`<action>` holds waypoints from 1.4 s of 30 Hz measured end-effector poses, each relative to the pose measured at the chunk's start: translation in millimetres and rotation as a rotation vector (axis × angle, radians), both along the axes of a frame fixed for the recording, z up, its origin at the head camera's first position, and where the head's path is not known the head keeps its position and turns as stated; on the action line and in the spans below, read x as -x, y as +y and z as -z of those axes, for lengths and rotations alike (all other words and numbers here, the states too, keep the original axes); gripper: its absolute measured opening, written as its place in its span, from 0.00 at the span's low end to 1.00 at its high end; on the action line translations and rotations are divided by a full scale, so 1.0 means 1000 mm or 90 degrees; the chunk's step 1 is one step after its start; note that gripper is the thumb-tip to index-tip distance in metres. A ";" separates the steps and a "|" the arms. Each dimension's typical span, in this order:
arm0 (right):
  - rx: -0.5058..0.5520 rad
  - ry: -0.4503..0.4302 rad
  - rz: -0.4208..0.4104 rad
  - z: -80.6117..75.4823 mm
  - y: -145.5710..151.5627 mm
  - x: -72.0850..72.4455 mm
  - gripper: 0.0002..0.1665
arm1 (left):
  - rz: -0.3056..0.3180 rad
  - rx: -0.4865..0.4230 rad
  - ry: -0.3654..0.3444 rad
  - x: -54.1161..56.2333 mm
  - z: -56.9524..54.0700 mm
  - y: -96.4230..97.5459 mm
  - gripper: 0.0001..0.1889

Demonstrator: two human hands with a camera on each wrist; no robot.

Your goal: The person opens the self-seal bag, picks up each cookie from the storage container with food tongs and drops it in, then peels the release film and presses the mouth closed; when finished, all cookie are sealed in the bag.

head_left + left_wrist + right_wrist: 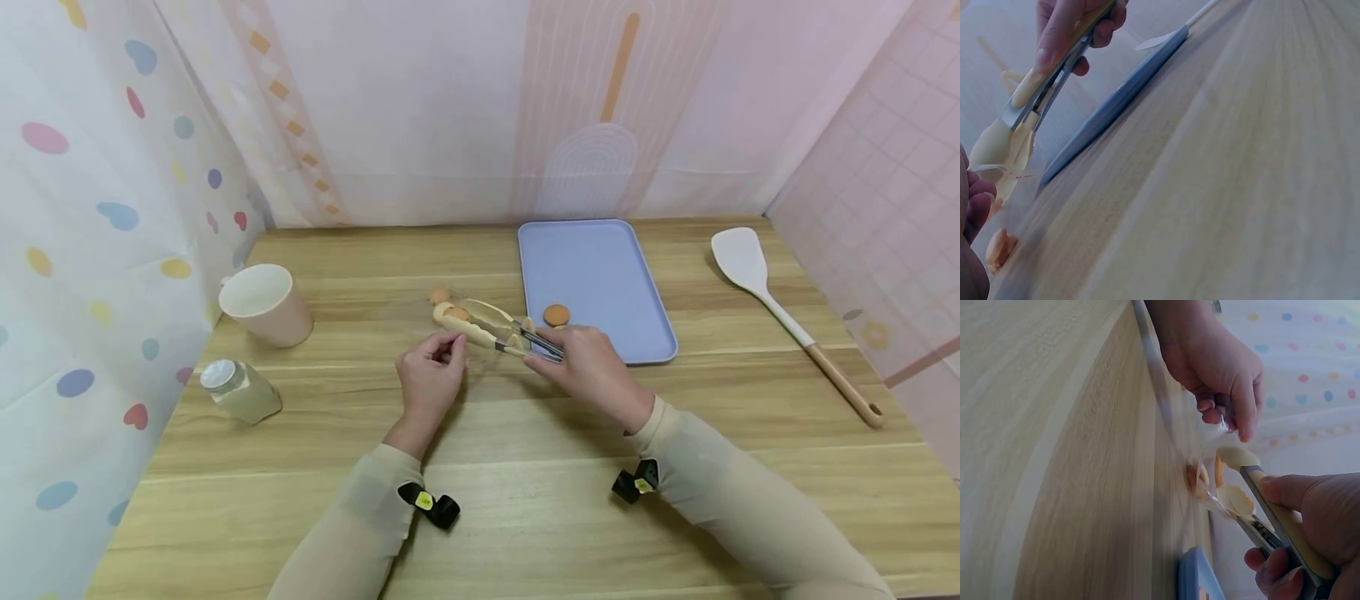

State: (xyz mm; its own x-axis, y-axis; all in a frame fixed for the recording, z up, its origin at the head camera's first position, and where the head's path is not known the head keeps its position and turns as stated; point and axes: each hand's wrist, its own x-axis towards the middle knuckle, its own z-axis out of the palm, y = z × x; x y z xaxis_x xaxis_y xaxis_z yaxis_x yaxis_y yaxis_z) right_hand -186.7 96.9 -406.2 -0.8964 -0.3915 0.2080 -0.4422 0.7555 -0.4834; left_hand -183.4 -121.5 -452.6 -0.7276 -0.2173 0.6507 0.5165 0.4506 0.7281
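1. Head view: spotted yellow stickers [424,500] on the black wrist cameras [446,512], both on the near side of the blue tray [600,267]; found the dark marks on the stickers too small to read.
2. Left wrist view: noticed small red print [1019,177] on the clear plastic bag [1213,432], left of the tray; found it too blurred to read.
3. Pinched the bag with the left hand [431,375], left of the tray, with thumb and fingertips together on the film.
4. Gripped the tongs [482,335] with the right hand [588,367], over the tray's near edge, with thumb and fingers clamped round the arms.
5. Had the cream tips apart, left of the tray, with one biscuit [457,313] between them, just beyond the left fingertips; could not tell whether squeezed.
6. Saw a second biscuit [438,295] just past the tips, left of the tray, and a third biscuit [556,315] on the tray.
7. Saw the mug [273,312] and jar [247,396] well left of the tray, the spatula [783,312] right of it.
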 end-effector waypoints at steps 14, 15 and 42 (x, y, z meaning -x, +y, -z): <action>-0.009 0.013 0.003 0.005 -0.025 0.005 0.27 | -0.021 0.012 0.001 0.007 0.012 -0.006 0.04; -0.008 0.006 0.001 0.005 -0.025 0.005 0.27 | -0.025 0.015 -0.001 0.007 0.012 -0.006 0.04; -0.028 0.019 0.013 0.009 -0.037 0.012 0.28 | -0.060 0.030 -0.003 0.007 0.012 -0.007 0.04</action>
State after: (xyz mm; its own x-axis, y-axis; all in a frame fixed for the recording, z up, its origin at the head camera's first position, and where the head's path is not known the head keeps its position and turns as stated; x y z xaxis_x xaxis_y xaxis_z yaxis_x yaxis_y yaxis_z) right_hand -198.5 59.7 -415.0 -0.8979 -0.3825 0.2176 -0.4401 0.7845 -0.4370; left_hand -190.6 -128.3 -464.5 -0.7087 -0.2543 0.6581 0.4664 0.5310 0.7075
